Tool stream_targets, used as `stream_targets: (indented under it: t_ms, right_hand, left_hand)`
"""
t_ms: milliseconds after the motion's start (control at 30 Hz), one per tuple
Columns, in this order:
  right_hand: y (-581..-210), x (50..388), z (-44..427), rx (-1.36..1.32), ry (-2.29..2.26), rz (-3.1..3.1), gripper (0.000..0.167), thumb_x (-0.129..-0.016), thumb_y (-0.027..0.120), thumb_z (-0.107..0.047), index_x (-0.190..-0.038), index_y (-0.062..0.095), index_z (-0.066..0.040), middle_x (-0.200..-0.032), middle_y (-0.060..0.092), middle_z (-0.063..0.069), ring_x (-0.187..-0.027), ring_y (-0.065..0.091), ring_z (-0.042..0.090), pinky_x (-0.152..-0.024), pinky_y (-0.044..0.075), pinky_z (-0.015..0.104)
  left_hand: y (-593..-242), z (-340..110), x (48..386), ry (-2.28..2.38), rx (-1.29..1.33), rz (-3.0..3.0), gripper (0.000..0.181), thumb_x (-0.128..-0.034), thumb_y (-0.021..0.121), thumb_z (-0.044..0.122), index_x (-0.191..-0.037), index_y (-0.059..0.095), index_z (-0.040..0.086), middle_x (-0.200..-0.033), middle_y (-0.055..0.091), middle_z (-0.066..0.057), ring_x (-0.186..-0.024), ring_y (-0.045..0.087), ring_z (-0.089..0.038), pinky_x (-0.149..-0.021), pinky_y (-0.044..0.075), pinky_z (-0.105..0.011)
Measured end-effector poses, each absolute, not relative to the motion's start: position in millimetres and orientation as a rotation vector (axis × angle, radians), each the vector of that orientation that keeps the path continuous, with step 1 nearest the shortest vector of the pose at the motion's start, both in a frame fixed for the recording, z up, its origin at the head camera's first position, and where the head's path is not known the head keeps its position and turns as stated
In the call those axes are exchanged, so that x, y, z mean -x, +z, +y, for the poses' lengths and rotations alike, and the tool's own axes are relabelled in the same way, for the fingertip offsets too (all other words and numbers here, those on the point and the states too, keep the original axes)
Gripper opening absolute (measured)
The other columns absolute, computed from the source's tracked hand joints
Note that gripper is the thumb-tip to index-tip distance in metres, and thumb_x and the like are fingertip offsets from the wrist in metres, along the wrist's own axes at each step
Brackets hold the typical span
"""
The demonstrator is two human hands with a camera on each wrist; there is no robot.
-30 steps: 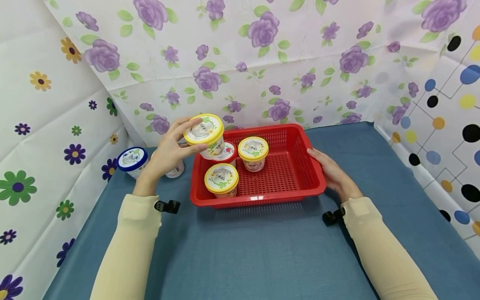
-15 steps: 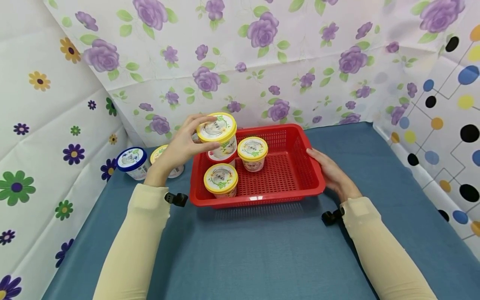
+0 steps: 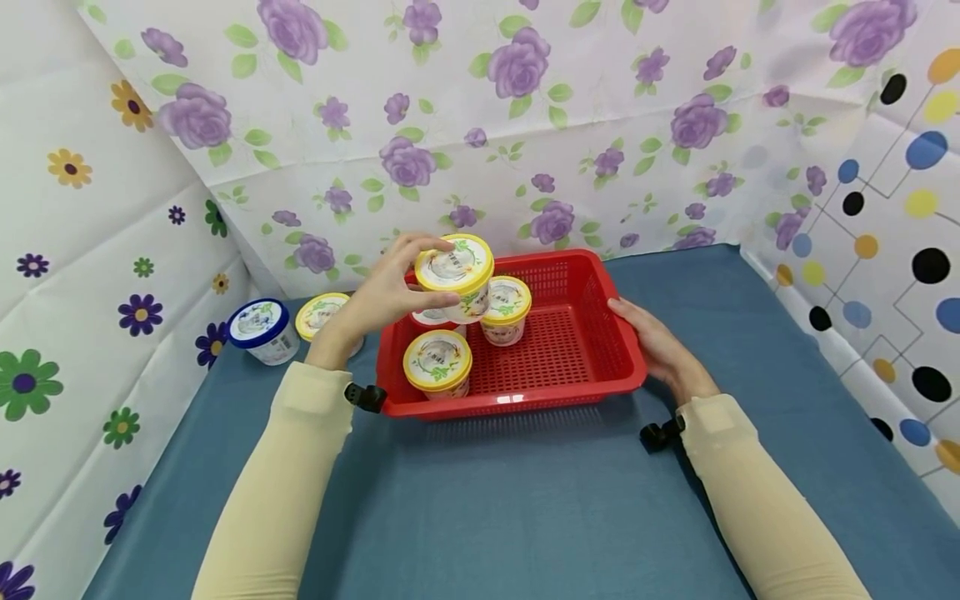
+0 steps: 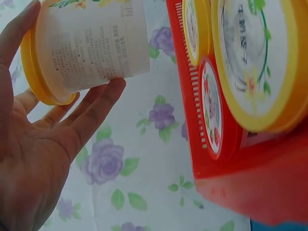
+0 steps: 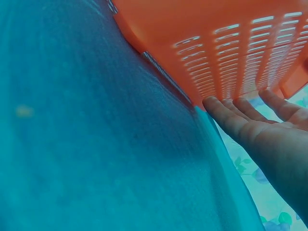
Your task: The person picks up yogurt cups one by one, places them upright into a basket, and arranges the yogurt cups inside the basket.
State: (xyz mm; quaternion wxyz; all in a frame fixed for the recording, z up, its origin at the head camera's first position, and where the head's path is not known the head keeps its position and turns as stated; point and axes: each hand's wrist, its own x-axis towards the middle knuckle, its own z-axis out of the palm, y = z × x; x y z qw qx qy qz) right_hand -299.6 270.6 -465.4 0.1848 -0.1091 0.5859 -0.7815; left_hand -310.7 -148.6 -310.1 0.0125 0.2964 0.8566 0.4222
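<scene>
My left hand (image 3: 375, 298) grips a white cup with a yellow lid (image 3: 454, 263), held slightly tilted above the left part of the red basket (image 3: 558, 395). In the left wrist view, the fingers and thumb of the left hand (image 4: 38, 154) are around the cup (image 4: 96, 48). Inside the basket stand two yellow-lidded cups (image 3: 437, 362) (image 3: 506, 302) and a red-lidded cup (image 3: 431, 318), partly hidden under the held one. My right hand (image 3: 664, 348) touches the basket's right end; in the right wrist view its nearly straight fingers (image 5: 226, 115) rest against the slotted outer wall (image 5: 159, 29).
Left of the basket, on the blue cloth (image 3: 480, 508), stand a blue-lidded cup (image 3: 261, 327) and a yellow-lidded cup (image 3: 318, 312), partly behind my left hand. Flowered sheets (image 3: 480, 108) rise behind and at the left; a dotted sheet (image 3: 900, 275) is at the right.
My left hand has carried the held cup to the right over the basket, uncovering more of the yellow-lidded cup outside it. My right hand stays at the basket's end.
</scene>
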Motion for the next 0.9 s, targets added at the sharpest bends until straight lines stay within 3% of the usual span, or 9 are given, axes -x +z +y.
stream_targets:
  t_ms: [233,533,767,900]
  right_hand:
    - [-461.5,298.6,269.0,0.300,-2.190,1.644,0.058,-0.114,0.038,-0.034,-0.163,0.024,-0.007,-0.139,0.060,0.020,-0.108,0.072,0.027,-0.087,0.061,0.045]
    - [-455.3,294.5,268.1,0.337,-2.173,1.644,0.059,-0.114,0.040,-0.034,-0.163,0.024,-0.007,-0.139,0.060,0.019,-0.110,0.071,0.029,-0.089,0.060,0.046]
    - [-466.8,300.0,270.2,0.313,-2.183,1.674,0.057,-0.114,0.039,-0.036,-0.164,0.027,-0.012,-0.144,0.055,0.023,-0.110,0.071,0.029,-0.087,0.060,0.046]
    - [-466.7,299.5,271.3,0.319,-2.189,1.670,0.057,-0.114,0.040,-0.037,-0.163,0.028,-0.011,-0.141,0.059,0.020,-0.109,0.071,0.028,-0.087,0.061,0.045]
  left_hand:
    - [-309.2,-131.5,312.6,1.294,-1.040,2.579,0.069,-0.0875,0.087,0.028,-0.148,0.055,0.021,-0.154,0.037,-0.002,-0.137,0.043,-0.023,-0.098,0.054,-0.045]
    - [-310.2,-116.8,317.1,1.172,-1.157,2.523,0.068,-0.0881,0.087,0.025,-0.148,0.055,0.021,-0.157,0.035,-0.004,-0.145,0.034,-0.026,-0.113,0.038,-0.058]
    - [-314.1,-109.6,313.4,1.180,-1.135,2.434,0.069,-0.0895,0.085,0.029,-0.150,0.054,0.023,-0.160,0.031,-0.003,-0.137,0.044,-0.024,-0.100,0.053,-0.048]
    - [-316.2,-105.2,313.7,1.147,-1.121,2.401,0.070,-0.0879,0.086,0.032,-0.150,0.055,0.024,-0.160,0.031,-0.001,-0.136,0.045,-0.024,-0.100,0.053,-0.047]
